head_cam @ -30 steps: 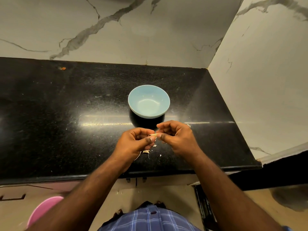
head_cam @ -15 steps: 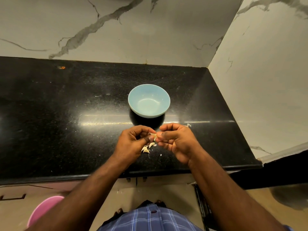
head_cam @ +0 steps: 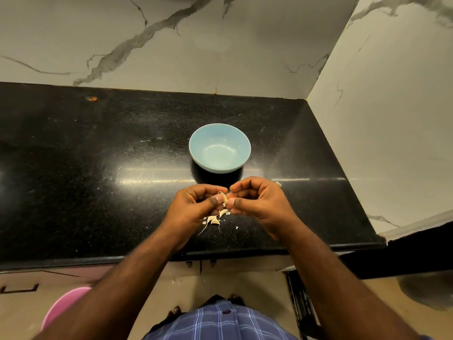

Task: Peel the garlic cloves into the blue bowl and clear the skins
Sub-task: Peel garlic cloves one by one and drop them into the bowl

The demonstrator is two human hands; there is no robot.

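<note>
Garlic clove (head_cam: 223,198), pale and partly skinned, sits pinched between both hands just above the black granite countertop (head_cam: 73,180). Left hand (head_cam: 196,207) curls round it with the thumb pressing its side; right hand (head_cam: 261,204) nips its other end between thumb and forefinger. Directly beneath lie loose garlic skins (head_cam: 213,220) and small flakes on the counter. Beyond the hands stands the blue bowl (head_cam: 220,147), upright, with nothing visible inside. A pink tub (head_cam: 62,306) shows on the floor below the counter edge.
</note>
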